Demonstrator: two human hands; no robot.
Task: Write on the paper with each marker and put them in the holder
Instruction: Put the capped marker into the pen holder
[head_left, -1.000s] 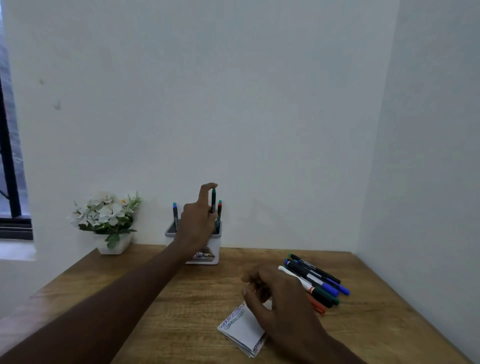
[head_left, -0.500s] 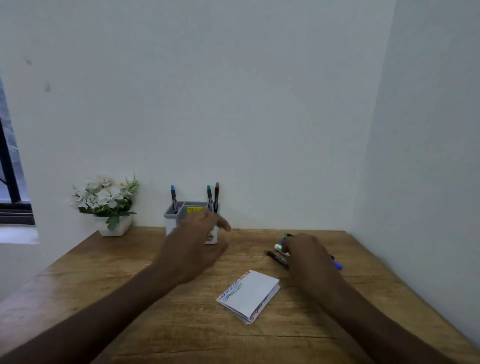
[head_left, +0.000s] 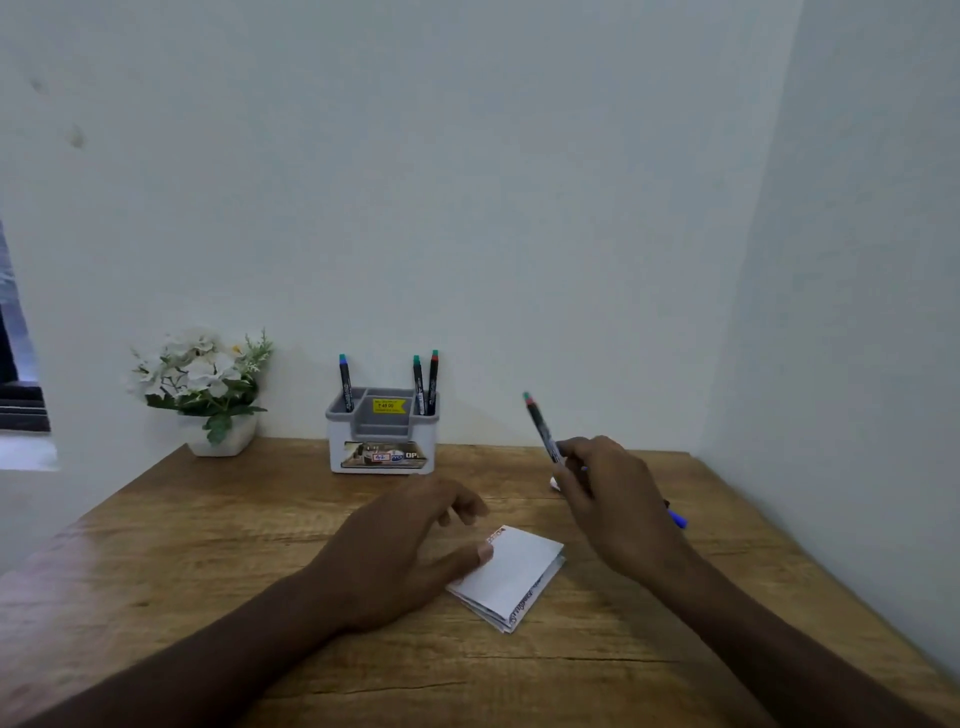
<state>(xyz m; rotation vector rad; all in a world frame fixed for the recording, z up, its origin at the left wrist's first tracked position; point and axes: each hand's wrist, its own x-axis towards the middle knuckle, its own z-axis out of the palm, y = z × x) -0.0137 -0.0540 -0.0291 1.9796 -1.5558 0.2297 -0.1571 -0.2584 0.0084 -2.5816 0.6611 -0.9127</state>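
White flower pot (head_left: 221, 439) on wooden table (head_left: 208, 525).

The wooden bench (head_left: 208, 545) carries a grey-and-white holder (head_left: 382, 441) at its back edge; a flower pot (head_left: 221, 441) left of it, folded paper (head_left: 511, 577) in front, loose markers (head_left: 675, 517) to the right.

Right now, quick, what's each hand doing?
Left hand: open, thumb touching the folded paper.
Right hand: holding a black marker.
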